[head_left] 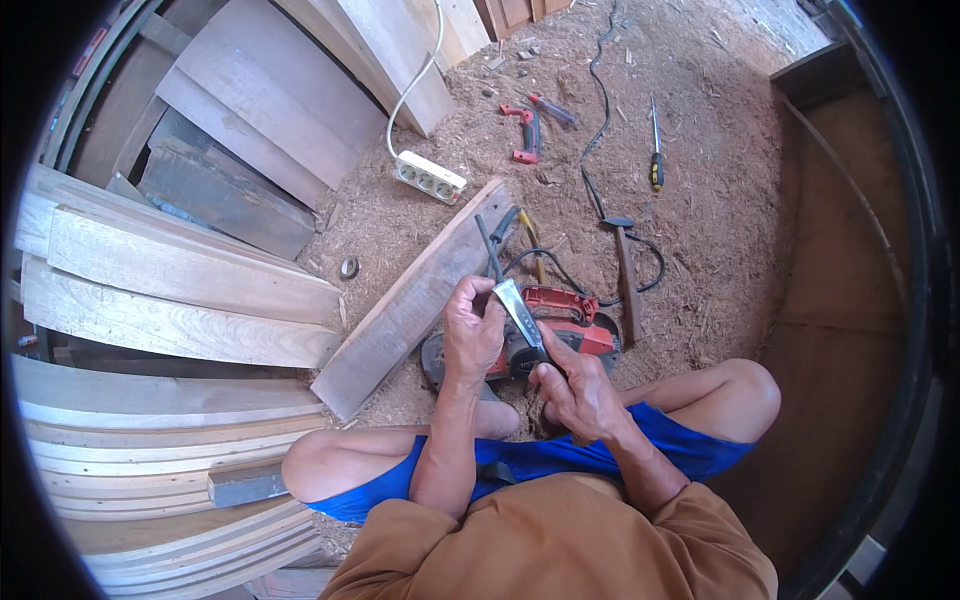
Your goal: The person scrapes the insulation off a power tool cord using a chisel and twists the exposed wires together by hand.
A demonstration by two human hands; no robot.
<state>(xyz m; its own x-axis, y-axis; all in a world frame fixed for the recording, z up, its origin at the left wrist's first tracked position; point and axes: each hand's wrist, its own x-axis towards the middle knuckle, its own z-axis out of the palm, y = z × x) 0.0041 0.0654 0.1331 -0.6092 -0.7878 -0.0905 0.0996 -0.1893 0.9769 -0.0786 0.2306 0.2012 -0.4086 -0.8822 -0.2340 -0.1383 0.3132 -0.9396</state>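
I sit on a sawdust floor with my knees apart, in blue shorts and a brown shirt. My left hand point(472, 325) grips the upper part of a long metal chisel-like tool point(517, 305) with a dark shank pointing away from me. My right hand point(575, 385) holds the lower end of the same tool. Both hands hover just above a red and black angle grinder point(570, 320) lying on the floor between my legs, its black cable point(600, 150) running off to the far side.
A wooden plank point(405, 305) lies diagonally to the left of the grinder. Curved wooden boards point(170, 300) are stacked at left. A white power strip point(430, 177), a red-handled tool point(525, 130), screwdrivers point(655, 150) and a hammer point(625, 270) lie on the sawdust. A dark wooden panel point(850, 250) stands at right.
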